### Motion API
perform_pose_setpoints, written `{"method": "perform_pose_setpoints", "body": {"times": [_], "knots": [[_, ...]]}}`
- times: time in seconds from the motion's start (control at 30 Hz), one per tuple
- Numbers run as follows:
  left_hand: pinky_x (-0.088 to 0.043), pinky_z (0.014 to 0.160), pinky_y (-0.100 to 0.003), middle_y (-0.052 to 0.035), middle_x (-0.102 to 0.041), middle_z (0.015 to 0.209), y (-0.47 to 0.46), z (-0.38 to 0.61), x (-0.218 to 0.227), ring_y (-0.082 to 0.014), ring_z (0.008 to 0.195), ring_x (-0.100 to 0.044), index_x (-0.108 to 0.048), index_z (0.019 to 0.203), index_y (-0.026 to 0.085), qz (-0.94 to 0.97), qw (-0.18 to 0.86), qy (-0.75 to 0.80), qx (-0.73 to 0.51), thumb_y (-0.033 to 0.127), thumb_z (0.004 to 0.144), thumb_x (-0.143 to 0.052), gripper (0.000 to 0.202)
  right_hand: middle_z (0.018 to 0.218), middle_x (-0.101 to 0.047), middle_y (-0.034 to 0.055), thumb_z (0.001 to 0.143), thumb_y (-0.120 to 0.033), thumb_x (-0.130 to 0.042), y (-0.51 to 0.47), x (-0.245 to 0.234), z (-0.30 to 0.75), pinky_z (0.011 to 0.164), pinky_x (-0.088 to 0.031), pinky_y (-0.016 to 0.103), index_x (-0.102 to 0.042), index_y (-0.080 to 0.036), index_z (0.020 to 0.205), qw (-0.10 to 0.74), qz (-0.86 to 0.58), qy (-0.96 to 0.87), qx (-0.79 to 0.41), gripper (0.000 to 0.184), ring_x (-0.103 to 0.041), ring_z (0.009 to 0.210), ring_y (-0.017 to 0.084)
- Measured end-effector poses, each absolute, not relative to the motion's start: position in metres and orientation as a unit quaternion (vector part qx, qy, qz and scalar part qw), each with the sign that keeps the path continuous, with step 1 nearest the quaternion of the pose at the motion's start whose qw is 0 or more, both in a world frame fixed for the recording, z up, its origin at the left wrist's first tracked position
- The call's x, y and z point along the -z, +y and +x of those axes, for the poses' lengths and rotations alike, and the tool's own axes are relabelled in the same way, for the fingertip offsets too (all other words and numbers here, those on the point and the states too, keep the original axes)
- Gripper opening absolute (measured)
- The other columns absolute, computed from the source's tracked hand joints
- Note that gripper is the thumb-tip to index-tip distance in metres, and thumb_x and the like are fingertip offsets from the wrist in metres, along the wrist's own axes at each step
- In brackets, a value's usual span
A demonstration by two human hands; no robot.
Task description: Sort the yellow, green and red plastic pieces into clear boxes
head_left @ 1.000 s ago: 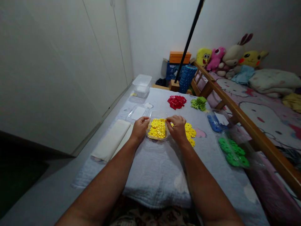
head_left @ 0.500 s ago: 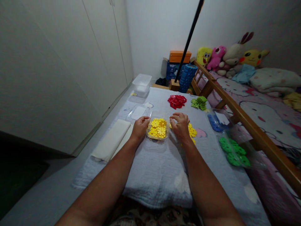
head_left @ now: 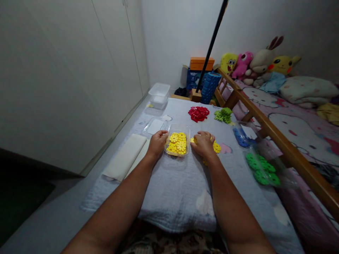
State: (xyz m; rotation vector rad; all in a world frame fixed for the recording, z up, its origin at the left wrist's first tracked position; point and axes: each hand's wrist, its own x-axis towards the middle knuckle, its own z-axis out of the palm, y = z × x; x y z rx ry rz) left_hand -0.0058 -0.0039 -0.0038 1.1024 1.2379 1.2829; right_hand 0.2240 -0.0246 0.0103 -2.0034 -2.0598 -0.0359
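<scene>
A clear plastic container point(head_left: 177, 154) stands on the cloth in front of me, with yellow flower-shaped discs point(head_left: 178, 143) inside it. My left hand point(head_left: 158, 143) grips the container's left wall. To the container's right, my right hand point(head_left: 204, 144) is low over a loose pile of yellow discs point(head_left: 216, 147), fingers curled down. Yellow shows at its fingertips, and the hand hides part of the pile.
Red pieces point(head_left: 198, 114) and light green pieces point(head_left: 223, 115) lie farther back. Lidded boxes hold blue pieces point(head_left: 242, 137) and green discs point(head_left: 262, 168) at right. A clear lid point(head_left: 155, 126), stacked empty tubs point(head_left: 159, 94) and a folded cloth point(head_left: 125, 157) lie left. A wooden bed rail point(head_left: 262, 130) borders the right.
My right hand has lowered from beside the container's rim onto the loose yellow discs, and its fingers have closed. My left hand stays on the container.
</scene>
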Motion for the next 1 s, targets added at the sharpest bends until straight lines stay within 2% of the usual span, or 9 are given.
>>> {"method": "perform_pose_setpoints", "body": {"times": [0.23, 0.37, 0.5, 0.7, 0.87, 1.0], "knots": [[-0.043, 0.061, -0.026, 0.0001, -0.065, 0.071, -0.004, -0.005, 0.004, -0.0145, 0.064, -0.056, -0.070, 0.091, 0.016, 0.444, 0.511, 0.505, -0.536, 0.046, 0.068, -0.072, 0.038, 0.125, -0.066, 0.0157, 0.085, -0.035, -0.067, -0.022, -0.010, 0.226, 0.105, -0.032, 0.054, -0.078, -0.021, 0.103, 0.145, -0.693, -0.706, 0.016, 0.025, -0.048, 0.120, 0.036], [-0.042, 0.062, -0.027, 0.0006, -0.063, 0.069, -0.004, -0.005, 0.003, -0.0146, 0.063, -0.055, -0.070, 0.091, 0.016, 0.449, 0.503, 0.511, -0.533, 0.046, 0.068, -0.071, 0.038, 0.114, -0.068, 0.0140, 0.086, -0.036, -0.066, -0.020, -0.012, 0.226, 0.101, -0.034, 0.049, -0.077, -0.022, 0.110, 0.200, -0.703, -0.682, 0.032, 0.030, -0.051, 0.109, 0.032], [-0.042, 0.062, -0.026, 0.0004, -0.064, 0.070, -0.004, -0.006, 0.003, -0.0145, 0.063, -0.055, -0.071, 0.090, 0.016, 0.457, 0.494, 0.512, -0.533, 0.046, 0.069, -0.070, 0.037, 0.115, -0.069, 0.0108, 0.087, -0.034, -0.064, -0.021, -0.019, 0.221, 0.103, -0.032, 0.045, -0.073, -0.022, 0.118, 0.270, -0.674, -0.687, 0.027, 0.034, -0.053, 0.110, 0.030], [-0.043, 0.061, -0.026, -0.0002, -0.065, 0.071, -0.004, -0.006, 0.003, -0.0145, 0.064, -0.056, -0.071, 0.091, 0.015, 0.454, 0.500, 0.509, -0.534, 0.045, 0.070, -0.071, 0.037, 0.105, -0.074, 0.0077, 0.090, -0.025, -0.057, -0.024, -0.028, 0.213, 0.102, -0.031, 0.042, -0.074, -0.022, 0.103, 0.325, -0.648, -0.689, 0.006, 0.022, -0.055, 0.104, 0.027], [-0.043, 0.062, -0.026, -0.0008, -0.066, 0.070, -0.005, -0.006, 0.002, -0.0150, 0.064, -0.056, -0.072, 0.091, 0.015, 0.460, 0.492, 0.514, -0.532, 0.044, 0.070, -0.070, 0.036, 0.110, -0.075, 0.0088, 0.093, -0.025, -0.055, -0.028, -0.036, 0.212, 0.103, -0.034, 0.041, -0.074, -0.022, 0.108, 0.370, -0.637, -0.676, -0.002, 0.024, -0.057, 0.108, 0.027], [-0.044, 0.063, -0.027, -0.0017, -0.066, 0.072, -0.005, -0.006, 0.000, -0.0159, 0.066, -0.057, -0.072, 0.090, 0.016, 0.461, 0.491, 0.514, -0.532, 0.046, 0.069, -0.070, 0.037, 0.111, -0.076, 0.0069, 0.091, -0.025, -0.059, -0.031, -0.036, 0.200, 0.108, -0.032, 0.043, -0.075, -0.024, 0.110, 0.370, -0.607, -0.702, -0.049, 0.025, -0.056, 0.113, 0.027]]}}
